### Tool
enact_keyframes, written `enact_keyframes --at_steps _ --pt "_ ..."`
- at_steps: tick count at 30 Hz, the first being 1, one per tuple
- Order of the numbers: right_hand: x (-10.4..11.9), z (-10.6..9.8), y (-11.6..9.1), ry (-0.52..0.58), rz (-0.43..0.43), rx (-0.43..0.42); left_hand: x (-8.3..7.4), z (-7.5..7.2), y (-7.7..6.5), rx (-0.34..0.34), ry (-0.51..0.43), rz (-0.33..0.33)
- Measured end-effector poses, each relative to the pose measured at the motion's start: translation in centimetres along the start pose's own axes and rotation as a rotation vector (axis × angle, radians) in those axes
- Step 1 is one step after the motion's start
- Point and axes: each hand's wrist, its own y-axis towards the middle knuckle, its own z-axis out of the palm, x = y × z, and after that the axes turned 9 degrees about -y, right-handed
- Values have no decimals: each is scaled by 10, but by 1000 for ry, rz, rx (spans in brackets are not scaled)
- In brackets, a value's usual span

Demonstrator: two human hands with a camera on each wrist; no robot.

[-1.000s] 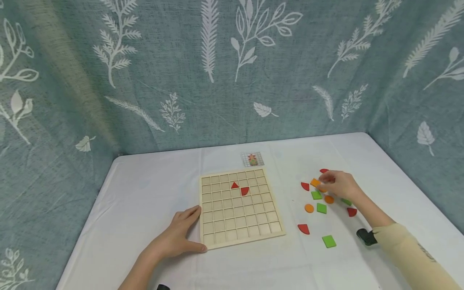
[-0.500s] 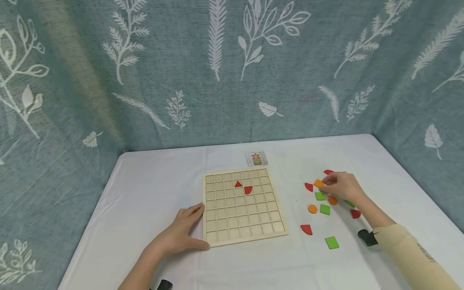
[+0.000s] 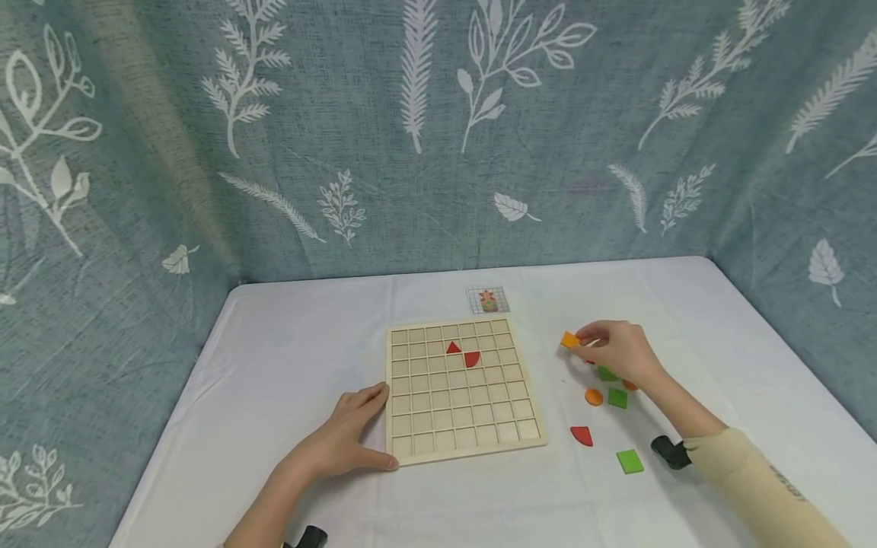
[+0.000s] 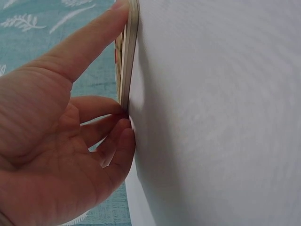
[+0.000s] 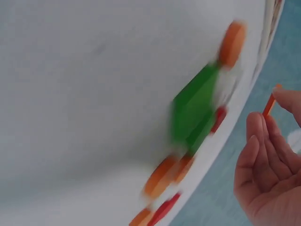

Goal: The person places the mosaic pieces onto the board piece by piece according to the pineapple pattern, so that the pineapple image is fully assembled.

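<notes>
My left hand (image 3: 344, 438) rests against the left side of the pale wooden grid board (image 3: 444, 396), thumb at the near corner and fingertips along the edge. A red triangle (image 3: 454, 348) and a red quarter-circle tile (image 3: 471, 358) lie in cells of its upper part. Between thumb and fingers, my right hand (image 3: 619, 352) pinches an orange square tile (image 3: 569, 339), held above the table to the right of the board. The right wrist view shows this tile (image 5: 269, 105) edge-on, with blurred loose tiles on the cloth beyond.
Loose tiles lie right of the board: an orange disc (image 3: 594, 397), green squares (image 3: 618, 398) and a nearer red quarter-circle (image 3: 582, 436). My right hand hides some others. A small gridded picture card (image 3: 489, 300) lies behind the board. A leaf-patterned curtain (image 3: 384, 221) surrounds the white table.
My right hand has picked up the orange square from the loose tiles and moved left with it. My left hand stays at the board's edge. The head view has shifted slightly.
</notes>
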Motion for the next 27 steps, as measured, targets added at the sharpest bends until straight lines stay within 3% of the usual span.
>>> enact_keyframes --at_steps 14,27 --pt "67 37 19 114 -151 89 2 0 1 1 -1 2" --pt "104 63 34 113 -324 161 0 -2 -1 3 -3 14"
